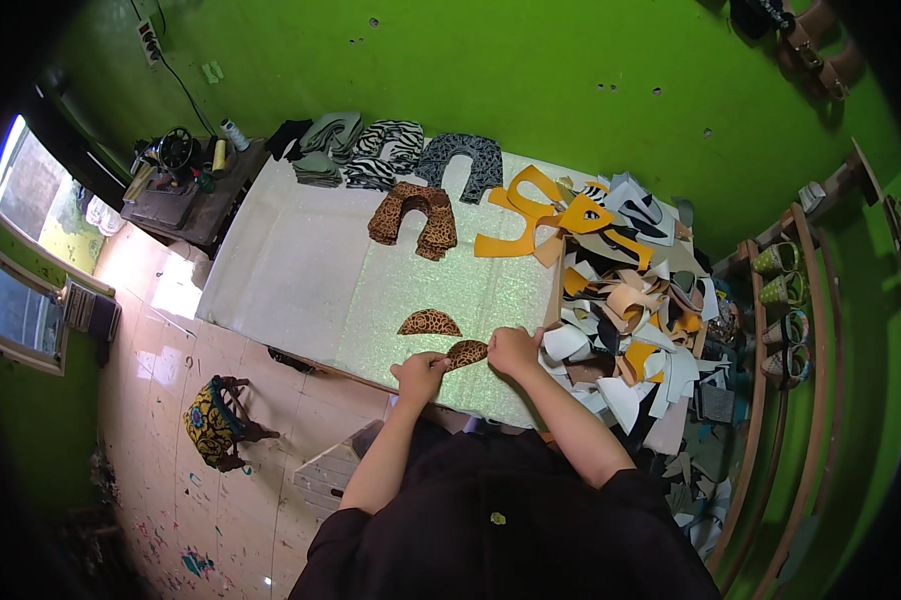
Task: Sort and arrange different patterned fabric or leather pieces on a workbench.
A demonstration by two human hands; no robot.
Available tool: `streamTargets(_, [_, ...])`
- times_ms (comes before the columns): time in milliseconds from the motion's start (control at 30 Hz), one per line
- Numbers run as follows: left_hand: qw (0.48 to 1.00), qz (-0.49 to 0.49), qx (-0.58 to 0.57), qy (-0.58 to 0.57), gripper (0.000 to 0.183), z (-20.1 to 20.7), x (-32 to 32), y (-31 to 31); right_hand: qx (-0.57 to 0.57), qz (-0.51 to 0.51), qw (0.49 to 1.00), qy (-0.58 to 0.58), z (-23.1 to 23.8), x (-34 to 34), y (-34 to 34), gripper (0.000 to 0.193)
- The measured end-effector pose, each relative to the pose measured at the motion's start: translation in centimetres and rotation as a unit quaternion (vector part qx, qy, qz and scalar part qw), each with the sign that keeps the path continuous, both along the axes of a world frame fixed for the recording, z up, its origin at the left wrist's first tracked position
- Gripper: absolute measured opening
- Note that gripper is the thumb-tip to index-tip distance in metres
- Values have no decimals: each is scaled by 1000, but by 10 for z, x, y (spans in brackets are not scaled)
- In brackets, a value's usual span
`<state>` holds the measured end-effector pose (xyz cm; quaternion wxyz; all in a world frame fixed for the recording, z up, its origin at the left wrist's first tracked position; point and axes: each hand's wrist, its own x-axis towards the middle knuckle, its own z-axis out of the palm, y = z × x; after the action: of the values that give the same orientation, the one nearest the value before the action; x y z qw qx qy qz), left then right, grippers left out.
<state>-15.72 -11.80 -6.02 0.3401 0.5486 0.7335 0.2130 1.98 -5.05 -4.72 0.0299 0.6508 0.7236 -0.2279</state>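
Left hand pinches one end of a leopard-print half-moon; the right hand is at the other end, but whether it pinches or only presses I cannot tell. The half-moon sits just inside the front edge of the table, toward the front right corner. So near that edge, it could drop off if a grip slipped, and uneven pulling could bend it.

Largest nearby is the scrap heap along the right edge; it crowds the right hand, so a sideways knock could drag offcuts over. Patterned arch stacks line the back edge, with a leopard-print stack in front. Smallest, a second half-moon lies just behind the hands, where a careless wrist could shift it.
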Motion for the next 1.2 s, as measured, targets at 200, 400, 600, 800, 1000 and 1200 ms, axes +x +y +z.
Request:
streamTargets(200, [998,28,26,42,19,6,6,2,23,-13,999,40,7,0,-5,17])
streamTargets(400, [993,-30,66,96,18,14,-5,5,42,13,996,76,11,-3,-11,36])
streamTargets(600, [985,-84,138,55,15,42,-30,0,6,102,977,189,13,-8,-5,35])
streamTargets(800, [988,-11,136,70,19,37,-51,18,-57,7,967,250,1,-23,10,28])
streamTargets(1000, [992,-11,85,94,29,29,-57,49,19,-32,984,173,-3,-44,15,24])
streamTargets(1200, [982,-83,63,156,29,17,-65,61,85,-11,986,140,-11,-54,14,22])
